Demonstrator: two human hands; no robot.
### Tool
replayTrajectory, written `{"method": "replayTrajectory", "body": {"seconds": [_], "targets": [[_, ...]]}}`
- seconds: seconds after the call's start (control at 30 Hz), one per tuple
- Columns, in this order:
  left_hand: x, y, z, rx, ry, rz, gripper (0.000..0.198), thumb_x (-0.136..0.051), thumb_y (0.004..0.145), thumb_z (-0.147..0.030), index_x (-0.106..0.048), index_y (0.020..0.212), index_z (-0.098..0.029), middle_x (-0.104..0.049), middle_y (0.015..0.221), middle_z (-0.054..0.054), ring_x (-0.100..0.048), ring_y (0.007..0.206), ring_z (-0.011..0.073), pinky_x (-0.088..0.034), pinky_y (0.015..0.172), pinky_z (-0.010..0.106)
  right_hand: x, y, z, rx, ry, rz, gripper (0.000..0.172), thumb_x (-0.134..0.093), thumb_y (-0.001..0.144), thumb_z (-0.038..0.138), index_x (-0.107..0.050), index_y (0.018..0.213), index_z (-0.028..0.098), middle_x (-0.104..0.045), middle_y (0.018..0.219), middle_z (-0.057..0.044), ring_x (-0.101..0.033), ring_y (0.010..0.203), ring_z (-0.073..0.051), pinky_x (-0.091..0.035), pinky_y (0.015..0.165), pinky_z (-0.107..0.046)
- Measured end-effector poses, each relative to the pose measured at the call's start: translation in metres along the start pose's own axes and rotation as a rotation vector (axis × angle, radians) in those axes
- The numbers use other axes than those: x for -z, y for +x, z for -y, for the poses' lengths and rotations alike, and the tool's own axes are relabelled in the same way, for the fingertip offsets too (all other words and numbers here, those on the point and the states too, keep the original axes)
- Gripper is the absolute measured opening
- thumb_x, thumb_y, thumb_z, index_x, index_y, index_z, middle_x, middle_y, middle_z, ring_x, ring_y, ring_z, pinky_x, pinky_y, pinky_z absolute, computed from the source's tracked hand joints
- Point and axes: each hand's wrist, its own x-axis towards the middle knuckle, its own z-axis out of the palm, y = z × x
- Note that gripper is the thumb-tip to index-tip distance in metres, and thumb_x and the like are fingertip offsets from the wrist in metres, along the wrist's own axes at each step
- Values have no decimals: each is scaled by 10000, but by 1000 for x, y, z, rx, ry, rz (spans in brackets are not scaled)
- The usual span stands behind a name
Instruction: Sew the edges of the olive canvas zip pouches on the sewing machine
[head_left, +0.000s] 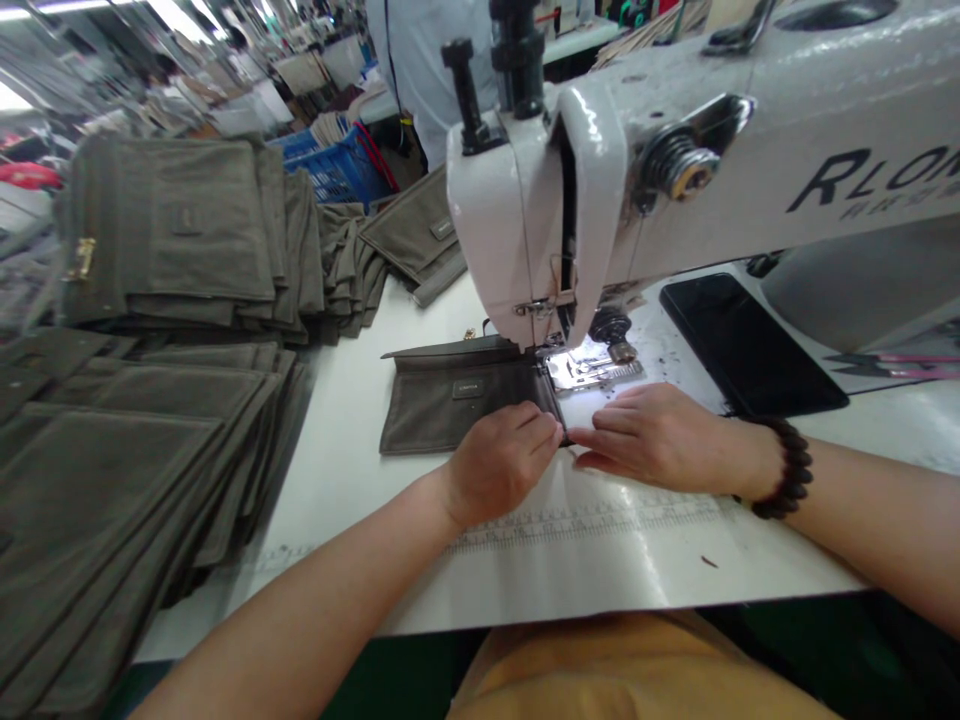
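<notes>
A sewing workshop: white sewing machine (750, 170), ruler-marked worktable (525, 585), piles of similar grey-brown fabric pieces (206, 265)

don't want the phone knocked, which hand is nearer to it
Right. The right hand is just left of the phone, its wrist close to the near end; the left hand is farther off, at the fabric piece's near right corner.
</notes>
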Motion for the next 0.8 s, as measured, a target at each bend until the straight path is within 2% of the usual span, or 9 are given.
{"method": "replayTrajectory", "body": {"seconds": [0.1, 0.3, 0.53, 0.8], "targets": [[0, -1, 0, -7, -25, 0, 192, -401, 864, -112, -587, 837, -68, -609, 829, 81, -533, 778, 173, -495, 703, 296, -2, 0, 0, 11, -2, 24, 263, -406, 898, 302, -595, 961, 129, -520, 597, 10, -423, 521, -114, -215, 514, -295], [-4, -9, 2, 75, -179, -139, 150, -460, 842, -106, -577, 932, -80, -616, 932, 76, -533, 866, 158, -504, 772, 273, -3, -2, 2, -21, 27, 133, 245, -402, 902, 291, -600, 894, 146, -542, 607, 6, -441, 531, -109, -197, 506, -305], [-4, -9, 8, 3, -150, -117, 189, -417, 857, -100, -577, 942, -47, -613, 947, 99, -525, 896, 183, -506, 799, 297, -2, 0, 3, -91, 27, 188, 259, -397, 901, 324, -588, 931, 152, -550, 606, 5, -449, 520, -104, -150, 483, -310], [-11, -6, 26, 26, -132, -75, 210, -409, 866, -119, -578, 972, -56, -614, 978, 86, -529, 925, 183, -503, 826, 289, -5, 8, -1, -200, -20, 173, 295, -399, 890, 369, -589, 982, 164, -573, 626, 6, -462, 502, -114, -143, 468, -292]]}}
